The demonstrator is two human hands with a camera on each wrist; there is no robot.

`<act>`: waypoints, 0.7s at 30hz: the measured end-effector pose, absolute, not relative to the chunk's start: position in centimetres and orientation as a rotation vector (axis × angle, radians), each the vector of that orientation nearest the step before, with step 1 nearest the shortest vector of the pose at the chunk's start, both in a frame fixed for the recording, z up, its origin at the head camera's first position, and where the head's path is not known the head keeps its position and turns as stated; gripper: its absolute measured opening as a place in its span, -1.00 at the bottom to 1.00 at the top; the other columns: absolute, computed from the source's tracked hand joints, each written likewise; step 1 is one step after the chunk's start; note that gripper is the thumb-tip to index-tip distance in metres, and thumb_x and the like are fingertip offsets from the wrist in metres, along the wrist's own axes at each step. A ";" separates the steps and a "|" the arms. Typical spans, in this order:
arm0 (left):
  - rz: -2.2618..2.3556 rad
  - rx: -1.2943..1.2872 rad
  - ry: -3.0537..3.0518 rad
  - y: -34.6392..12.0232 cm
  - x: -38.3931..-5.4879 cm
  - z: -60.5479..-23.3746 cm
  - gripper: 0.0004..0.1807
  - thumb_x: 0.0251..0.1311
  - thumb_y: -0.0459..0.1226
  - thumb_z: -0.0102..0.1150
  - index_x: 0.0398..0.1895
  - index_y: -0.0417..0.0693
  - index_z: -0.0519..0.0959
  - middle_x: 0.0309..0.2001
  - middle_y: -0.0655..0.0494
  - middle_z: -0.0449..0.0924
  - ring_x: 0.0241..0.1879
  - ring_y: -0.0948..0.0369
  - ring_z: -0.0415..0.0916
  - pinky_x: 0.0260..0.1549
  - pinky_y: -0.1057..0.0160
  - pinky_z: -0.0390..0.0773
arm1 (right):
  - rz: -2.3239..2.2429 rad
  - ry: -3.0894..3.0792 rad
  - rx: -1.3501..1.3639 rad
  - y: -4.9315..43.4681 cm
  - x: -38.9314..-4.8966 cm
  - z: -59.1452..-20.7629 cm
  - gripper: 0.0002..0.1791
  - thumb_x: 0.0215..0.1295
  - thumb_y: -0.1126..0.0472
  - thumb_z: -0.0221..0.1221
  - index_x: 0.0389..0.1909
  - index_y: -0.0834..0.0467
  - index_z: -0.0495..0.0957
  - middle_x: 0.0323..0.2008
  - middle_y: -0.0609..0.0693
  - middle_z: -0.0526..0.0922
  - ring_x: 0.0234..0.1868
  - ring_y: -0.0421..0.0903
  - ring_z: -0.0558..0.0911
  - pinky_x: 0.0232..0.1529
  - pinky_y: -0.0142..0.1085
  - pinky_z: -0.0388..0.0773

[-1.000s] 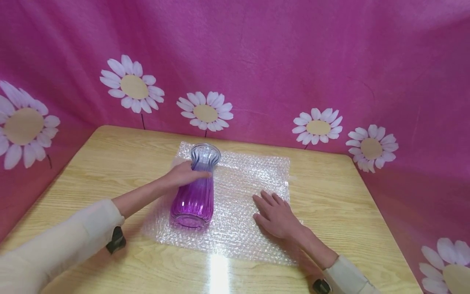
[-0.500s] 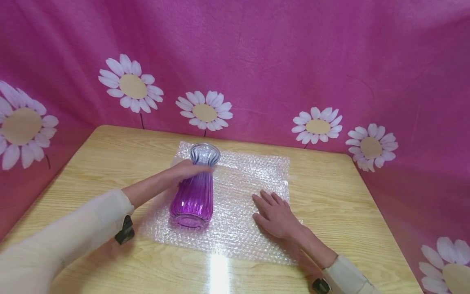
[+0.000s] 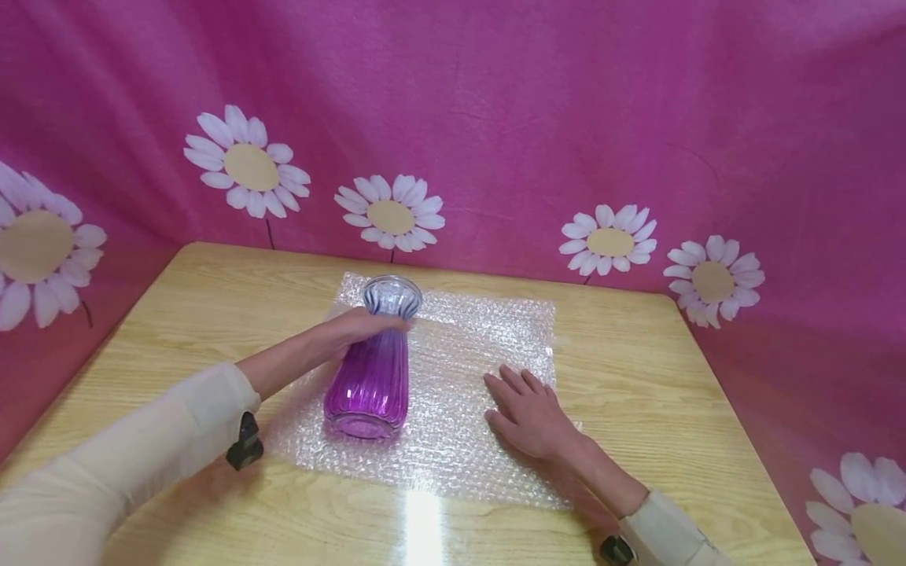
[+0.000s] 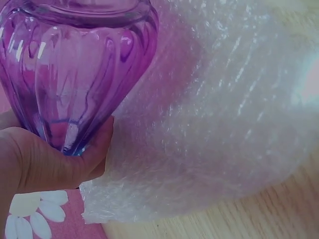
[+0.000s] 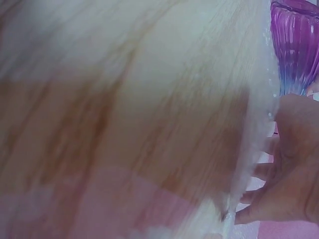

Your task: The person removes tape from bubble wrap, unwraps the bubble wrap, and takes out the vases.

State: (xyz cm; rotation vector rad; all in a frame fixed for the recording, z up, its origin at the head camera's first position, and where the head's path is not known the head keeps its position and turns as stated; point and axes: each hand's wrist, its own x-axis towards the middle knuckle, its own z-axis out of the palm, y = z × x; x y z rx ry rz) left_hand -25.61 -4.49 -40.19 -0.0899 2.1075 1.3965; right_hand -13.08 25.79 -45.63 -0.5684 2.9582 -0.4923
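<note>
A ribbed glass vase (image 3: 371, 377), purple at the base and fading to clear at the flared rim, is over the left half of a bubble wrap sheet (image 3: 460, 440). Its rim points to the back of the table and its base faces me; whether it fully rests on the sheet I cannot tell. My left hand (image 3: 357, 326) grips the vase's neck just below the rim, thumb across the top, fingers mostly hidden behind the glass. In the left wrist view the thumb and a finger curl round the narrow neck. My right hand (image 3: 532, 417) rests on the sheet's right part, fingers spread.
The wood-grain table (image 3: 637, 377) extends on all sides of the sheet. A pink cloth (image 3: 481, 110) with printed daisies hangs behind the table and along both sides. Light glares on the table's front (image 3: 422, 531).
My left hand has slid up the neck toward the rim, and its forearm has shifted to the right. Vase, bubble wrap and right hand stay in place.
</note>
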 end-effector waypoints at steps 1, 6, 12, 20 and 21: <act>1.402 -0.098 2.105 -4.5 -25.6 -40.2 -0.07 0.13 -0.03 0.35 0.32 -0.53 0.16 0.14 -0.35 0.43 0.13 -0.17 0.49 0.15 -0.06 0.51 | -0.498 2.958 -0.572 25.8 -13.1 -45.6 -0.35 0.48 -0.02 0.04 0.50 0.13 0.23 0.49 0.27 0.14 0.44 0.42 0.08 0.29 0.45 0.04; 1.431 -0.116 2.093 -4.6 -25.4 -40.1 -0.15 0.10 -0.08 0.34 0.27 -0.50 0.23 0.13 -0.31 0.45 0.10 -0.11 0.50 0.16 -0.03 0.51 | -0.488 2.951 -0.572 25.9 -13.1 -45.7 -0.34 0.48 -0.02 0.05 0.51 0.13 0.22 0.50 0.27 0.12 0.45 0.42 0.06 0.30 0.44 0.04; 1.458 -0.112 2.152 -4.6 -25.0 -40.0 -0.16 0.09 -0.06 0.35 0.23 -0.52 0.27 0.06 -0.30 0.48 -0.02 -0.07 0.55 0.07 0.01 0.58 | -0.494 2.943 -0.583 25.8 -13.2 -45.6 -0.34 0.48 -0.02 0.04 0.51 0.13 0.21 0.50 0.27 0.11 0.45 0.43 0.05 0.29 0.46 0.02; 1.481 -0.047 2.227 -4.6 -24.0 -40.0 -0.37 0.11 -0.02 0.35 -0.02 -0.41 0.44 -0.18 -0.17 0.57 -0.27 0.04 0.61 -0.17 0.11 0.68 | -0.499 2.920 -0.554 26.0 -13.2 -45.6 -0.32 0.48 -0.04 0.02 0.53 0.12 0.18 0.52 0.26 0.06 0.46 0.44 0.00 0.31 0.46 -0.05; 1.491 -0.043 2.226 -4.6 -23.9 -40.0 -0.41 0.11 -0.03 0.35 -0.07 -0.38 0.46 -0.22 -0.14 0.58 -0.31 0.06 0.62 -0.21 0.12 0.69 | -0.502 2.918 -0.555 26.0 -13.2 -45.6 -0.32 0.48 -0.04 0.01 0.53 0.12 0.18 0.52 0.26 0.07 0.46 0.45 0.00 0.31 0.46 -0.05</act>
